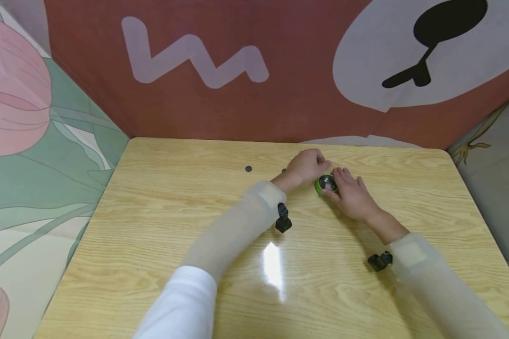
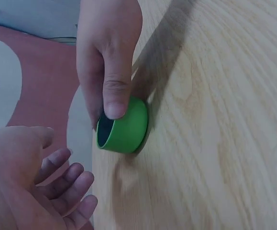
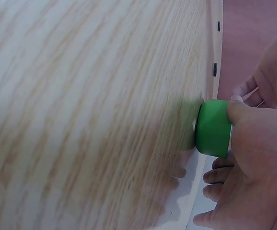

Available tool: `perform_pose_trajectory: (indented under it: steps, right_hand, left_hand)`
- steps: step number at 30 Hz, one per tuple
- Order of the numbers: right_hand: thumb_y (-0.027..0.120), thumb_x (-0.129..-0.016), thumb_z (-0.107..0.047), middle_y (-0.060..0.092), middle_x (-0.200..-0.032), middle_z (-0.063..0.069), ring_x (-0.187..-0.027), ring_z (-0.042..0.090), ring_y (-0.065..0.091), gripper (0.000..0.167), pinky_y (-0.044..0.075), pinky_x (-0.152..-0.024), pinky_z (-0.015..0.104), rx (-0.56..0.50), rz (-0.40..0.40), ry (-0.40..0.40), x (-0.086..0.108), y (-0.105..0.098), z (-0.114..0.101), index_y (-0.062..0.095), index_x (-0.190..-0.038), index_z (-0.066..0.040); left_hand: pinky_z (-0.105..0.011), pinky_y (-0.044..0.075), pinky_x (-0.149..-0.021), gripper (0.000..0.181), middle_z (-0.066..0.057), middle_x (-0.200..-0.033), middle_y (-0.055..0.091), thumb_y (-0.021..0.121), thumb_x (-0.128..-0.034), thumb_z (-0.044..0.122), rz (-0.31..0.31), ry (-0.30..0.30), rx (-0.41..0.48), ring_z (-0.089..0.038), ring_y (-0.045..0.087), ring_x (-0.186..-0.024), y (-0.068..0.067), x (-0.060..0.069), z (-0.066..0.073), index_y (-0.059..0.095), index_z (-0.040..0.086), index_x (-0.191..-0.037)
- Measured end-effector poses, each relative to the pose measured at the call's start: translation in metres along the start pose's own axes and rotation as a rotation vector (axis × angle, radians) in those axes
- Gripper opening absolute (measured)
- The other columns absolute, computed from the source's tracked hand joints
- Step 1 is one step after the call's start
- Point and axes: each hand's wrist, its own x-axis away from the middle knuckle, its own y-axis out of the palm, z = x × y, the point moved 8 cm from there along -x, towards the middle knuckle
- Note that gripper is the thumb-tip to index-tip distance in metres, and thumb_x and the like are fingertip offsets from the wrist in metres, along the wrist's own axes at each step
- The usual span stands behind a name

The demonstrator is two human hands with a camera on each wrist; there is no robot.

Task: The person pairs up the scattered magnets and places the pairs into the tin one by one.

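Observation:
A small round green bowl (image 1: 318, 186) with a shiny metallic inside stands upright on the table. My right hand (image 1: 354, 195) holds it from the right; in the left wrist view the thumb of that right hand (image 2: 112, 57) lies over the rim of the green bowl (image 2: 128, 129). Just left of and beyond the bowl is my left hand (image 1: 306, 166). Seen from its own wrist, the left hand (image 2: 28, 177) has loosely bent fingers, apart from the bowl, and nothing shows in them. One dark disc (image 1: 284, 170) lies partly hidden behind the left wrist.
Another small dark disc (image 1: 248, 168) lies farther left on the wooden table (image 1: 152, 212). A reddish-brown patterned wall (image 1: 237, 113) rises along the table's back edge, with patterned walls at both sides. Black wrist cameras hang beneath both forearms.

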Motion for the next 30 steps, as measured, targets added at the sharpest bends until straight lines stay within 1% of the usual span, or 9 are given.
perform_pose_trajectory:
  steps: [6,8,13,20,26,30]
  right_hand:
    - [0.047,-0.108,-0.044,0.015,-0.161,0.036,-0.15,0.05,0.01,0.082,0.009,-0.113,0.075,-0.004,0.005,0.0,-0.001,-0.001,0.002,0.015,-0.155,0.015]
    - [0.047,-0.108,-0.044,0.015,-0.161,0.036,-0.15,0.05,0.01,0.082,0.009,-0.113,0.075,-0.001,0.006,-0.002,-0.002,-0.001,0.002,0.015,-0.155,0.015]
    - [0.047,-0.108,-0.045,0.017,-0.16,0.035,-0.15,0.05,0.011,0.082,0.009,-0.112,0.075,0.004,0.017,-0.001,-0.002,0.0,0.003,0.016,-0.155,0.015]
    - [0.047,-0.108,-0.044,0.017,-0.161,0.034,-0.15,0.05,0.01,0.08,0.008,-0.113,0.075,0.02,0.019,0.01,-0.001,0.0,0.005,0.019,-0.156,0.013]
    - [0.048,-0.108,-0.045,0.017,-0.161,0.035,-0.15,0.051,0.009,0.081,0.008,-0.114,0.074,0.018,0.014,0.001,-0.001,-0.002,0.002,0.019,-0.156,0.013]
    - [0.047,-0.107,-0.047,0.017,-0.162,0.034,-0.151,0.05,0.009,0.081,0.007,-0.115,0.073,0.009,0.023,-0.008,-0.002,-0.005,-0.001,0.019,-0.156,0.012]
  left_hand:
    - [-0.024,0.05,-0.086,0.036,0.005,-0.121,0.067,0.051,-0.1067,0.043,0.007,0.06,-0.087,-0.008,0.062,-0.103,-0.006,-0.002,-0.002,0.067,0.017,-0.124]
    - [-0.024,0.05,-0.089,0.037,0.004,-0.125,0.067,0.05,-0.107,0.043,0.003,0.089,-0.109,-0.009,0.062,-0.107,-0.009,0.0,-0.001,0.066,0.016,-0.126]
    - [-0.026,0.05,-0.092,0.039,0.002,-0.129,0.066,0.05,-0.107,0.043,-0.004,0.133,-0.158,-0.011,0.062,-0.112,-0.014,0.007,-0.003,0.064,0.015,-0.129]
    - [-0.029,0.051,-0.093,0.041,0.002,-0.13,0.065,0.051,-0.1064,0.045,0.019,0.153,-0.244,-0.012,0.062,-0.113,-0.026,0.014,-0.008,0.064,0.014,-0.13]
    - [-0.032,0.051,-0.09,0.041,0.001,-0.128,0.066,0.051,-0.1063,0.044,0.036,0.173,-0.283,-0.014,0.064,-0.109,-0.034,0.019,-0.014,0.063,0.014,-0.131]
    - [-0.037,0.051,-0.093,0.042,0.0,-0.129,0.065,0.052,-0.106,0.046,0.048,0.17,-0.315,-0.016,0.064,-0.111,-0.039,0.021,-0.02,0.063,0.014,-0.131]
